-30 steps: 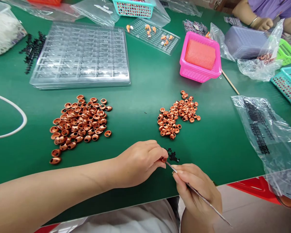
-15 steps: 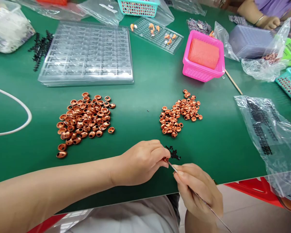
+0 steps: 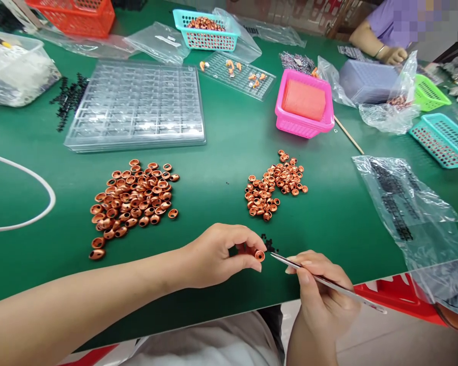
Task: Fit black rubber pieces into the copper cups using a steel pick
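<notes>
Between the thumb and fingers of my left hand (image 3: 217, 256) is a small copper-coloured cup-shaped part (image 3: 259, 255), its hollow side facing the camera. My right hand (image 3: 324, 290) grips metal tweezers (image 3: 328, 283), whose tips point left and sit just short of the part, apart from it. Small black pieces (image 3: 267, 243) lie on the green table right behind the tips. Beyond my hands is a pile of small copper-coloured parts (image 3: 261, 195). Farther left lies a pile of larger copper-coloured rings with side holes (image 3: 133, 198).
Clear plastic trays (image 3: 137, 107) are stacked at the back left. A pink basket (image 3: 304, 127) holds an orange-red block. On the right lies a clear bag (image 3: 416, 203) with black parts. A white cable (image 3: 49, 203) loops at left. Across the table rests another person's hand (image 3: 395, 55).
The tweezers have drawn back to the right from the part in my left hand and are tilted flatter. My left fingers have spread, showing the part's hollow side. The camera view has shifted.
</notes>
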`<move>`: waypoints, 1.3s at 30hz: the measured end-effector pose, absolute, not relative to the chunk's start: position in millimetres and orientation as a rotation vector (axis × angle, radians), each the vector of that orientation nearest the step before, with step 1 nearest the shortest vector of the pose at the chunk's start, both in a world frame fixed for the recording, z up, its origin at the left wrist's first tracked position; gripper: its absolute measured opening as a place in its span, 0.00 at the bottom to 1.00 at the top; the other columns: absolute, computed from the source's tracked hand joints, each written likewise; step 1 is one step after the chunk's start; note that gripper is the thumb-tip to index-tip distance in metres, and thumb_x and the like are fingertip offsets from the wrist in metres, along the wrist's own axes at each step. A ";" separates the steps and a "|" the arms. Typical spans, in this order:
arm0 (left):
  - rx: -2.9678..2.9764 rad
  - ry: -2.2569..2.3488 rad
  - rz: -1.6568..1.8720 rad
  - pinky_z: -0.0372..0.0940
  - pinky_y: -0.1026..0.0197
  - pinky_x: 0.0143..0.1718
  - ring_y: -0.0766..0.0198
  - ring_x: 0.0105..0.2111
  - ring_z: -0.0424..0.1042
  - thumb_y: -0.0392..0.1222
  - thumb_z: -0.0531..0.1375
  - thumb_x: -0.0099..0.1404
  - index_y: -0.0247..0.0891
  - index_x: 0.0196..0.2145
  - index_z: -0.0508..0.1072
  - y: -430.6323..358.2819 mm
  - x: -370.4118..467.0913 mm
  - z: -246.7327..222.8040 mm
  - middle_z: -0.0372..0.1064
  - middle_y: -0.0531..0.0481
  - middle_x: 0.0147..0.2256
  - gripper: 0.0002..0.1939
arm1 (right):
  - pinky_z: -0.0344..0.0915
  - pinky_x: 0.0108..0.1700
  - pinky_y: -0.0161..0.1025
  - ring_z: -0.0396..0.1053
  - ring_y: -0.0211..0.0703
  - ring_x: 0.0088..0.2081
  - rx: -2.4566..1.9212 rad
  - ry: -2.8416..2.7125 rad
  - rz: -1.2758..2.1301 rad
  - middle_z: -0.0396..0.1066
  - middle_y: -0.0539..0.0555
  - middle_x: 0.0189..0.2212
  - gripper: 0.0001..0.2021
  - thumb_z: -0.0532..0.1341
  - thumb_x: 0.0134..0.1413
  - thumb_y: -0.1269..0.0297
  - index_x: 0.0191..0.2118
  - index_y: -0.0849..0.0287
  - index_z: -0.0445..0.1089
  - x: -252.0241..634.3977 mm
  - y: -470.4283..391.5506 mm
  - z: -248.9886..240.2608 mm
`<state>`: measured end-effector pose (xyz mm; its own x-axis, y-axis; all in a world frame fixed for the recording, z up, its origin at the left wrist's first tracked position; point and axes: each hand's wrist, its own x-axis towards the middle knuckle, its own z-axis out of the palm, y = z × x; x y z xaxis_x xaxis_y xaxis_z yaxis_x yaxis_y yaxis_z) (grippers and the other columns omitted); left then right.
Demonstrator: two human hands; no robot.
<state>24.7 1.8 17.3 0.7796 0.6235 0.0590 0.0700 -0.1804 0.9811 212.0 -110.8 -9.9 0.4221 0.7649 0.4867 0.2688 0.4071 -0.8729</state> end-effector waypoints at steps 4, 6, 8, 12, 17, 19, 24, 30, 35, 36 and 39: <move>1.653 0.559 0.501 0.67 0.70 0.34 0.70 0.28 0.71 0.34 0.66 0.62 0.33 0.36 0.76 2.7 25.5 19.2 0.75 0.52 0.31 0.04 | 0.72 0.34 0.45 0.75 0.45 0.31 -1.144 -1.116 0.436 0.76 0.52 0.30 0.10 0.64 0.52 0.80 0.39 0.61 0.73 211.7 -111.9 -10.2; 1.648 0.559 0.499 0.66 0.70 0.34 0.70 0.28 0.70 0.34 0.66 0.62 0.33 0.36 0.76 2.7 25.2 19.1 0.74 0.52 0.31 0.04 | 0.72 0.33 0.45 0.76 0.45 0.31 -1.135 -1.120 0.425 0.76 0.53 0.31 0.10 0.64 0.52 0.81 0.39 0.61 0.73 211.7 -111.8 -10.2; 1.643 0.555 0.496 0.66 0.70 0.33 0.70 0.28 0.70 0.35 0.66 0.62 0.33 0.36 0.76 2.7 24.4 18.4 0.74 0.52 0.31 0.04 | 0.71 0.33 0.45 0.76 0.45 0.31 -1.126 -1.128 0.411 0.76 0.53 0.31 0.11 0.64 0.51 0.81 0.39 0.62 0.73 211.6 -111.6 -10.5; 1.640 0.543 0.478 0.67 0.68 0.34 0.69 0.29 0.70 0.37 0.65 0.63 0.33 0.38 0.76 2.4 24.0 15.7 0.75 0.51 0.32 0.06 | 0.71 0.34 0.46 0.76 0.46 0.32 -1.129 -1.140 0.416 0.76 0.53 0.32 0.12 0.63 0.50 0.82 0.39 0.62 0.73 210.8 -111.6 -11.9; 1.666 0.541 0.490 0.67 0.68 0.33 0.69 0.28 0.70 0.36 0.65 0.63 0.33 0.38 0.75 0.9 25.5 13.1 0.74 0.51 0.31 0.06 | 0.71 0.34 0.46 0.76 0.46 0.32 -1.142 -1.124 0.405 0.76 0.53 0.32 0.11 0.63 0.51 0.82 0.39 0.62 0.73 209.1 -113.2 -13.0; 1.764 0.544 0.496 0.66 0.68 0.33 0.69 0.29 0.70 0.37 0.64 0.64 0.33 0.39 0.75 3.9 22.9 15.7 0.74 0.51 0.32 0.06 | 0.71 0.35 0.45 0.76 0.46 0.33 -1.143 -1.132 0.410 0.76 0.53 0.32 0.11 0.63 0.51 0.82 0.39 0.63 0.73 208.9 -114.2 -12.9; 2.188 0.686 0.304 0.64 0.63 0.38 0.62 0.37 0.70 0.35 0.61 0.66 0.37 0.39 0.74 24.9 1.5 38.5 0.73 0.50 0.36 0.04 | 0.71 0.36 0.45 0.76 0.46 0.35 -1.169 -1.151 0.434 0.75 0.54 0.33 0.11 0.62 0.52 0.82 0.40 0.63 0.72 209.8 -116.3 -12.9; 2.117 0.801 0.311 0.64 0.66 0.35 0.66 0.34 0.71 0.37 0.63 0.65 0.39 0.37 0.74 32.0 -7.3 59.4 0.73 0.53 0.34 0.02 | 0.71 0.37 0.43 0.76 0.44 0.36 -1.193 -1.180 0.445 0.75 0.53 0.33 0.12 0.62 0.53 0.82 0.41 0.60 0.72 209.0 -115.9 -10.8; 2.196 0.647 0.426 0.66 0.63 0.37 0.63 0.35 0.71 0.36 0.61 0.67 0.36 0.40 0.74 13.9 11.3 36.2 0.74 0.50 0.34 0.04 | 0.73 0.37 0.44 0.76 0.45 0.37 -1.177 -1.278 0.460 0.77 0.54 0.37 0.15 0.60 0.54 0.82 0.44 0.57 0.71 210.0 -118.3 -10.3; 2.213 0.621 0.454 0.66 0.62 0.37 0.62 0.34 0.70 0.36 0.61 0.67 0.35 0.40 0.74 10.6 14.2 30.1 0.74 0.49 0.34 0.04 | 0.74 0.37 0.44 0.76 0.45 0.38 -1.166 -1.312 0.465 0.77 0.54 0.37 0.16 0.60 0.54 0.83 0.45 0.57 0.70 210.8 -118.8 -10.5; 2.246 0.573 0.543 0.65 0.62 0.34 0.62 0.32 0.69 0.34 0.60 0.67 0.34 0.40 0.73 4.0 19.4 17.1 0.74 0.48 0.33 0.04 | 0.75 0.38 0.44 0.76 0.45 0.39 -1.161 -1.437 0.481 0.77 0.55 0.39 0.19 0.60 0.52 0.84 0.46 0.57 0.70 214.2 -119.0 -10.2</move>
<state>19.4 4.0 17.1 0.8104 0.5489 0.2048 0.2346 -0.6243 0.7451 214.2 -119.0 -10.2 0.1611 0.8473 0.5060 0.3717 0.4229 -0.8264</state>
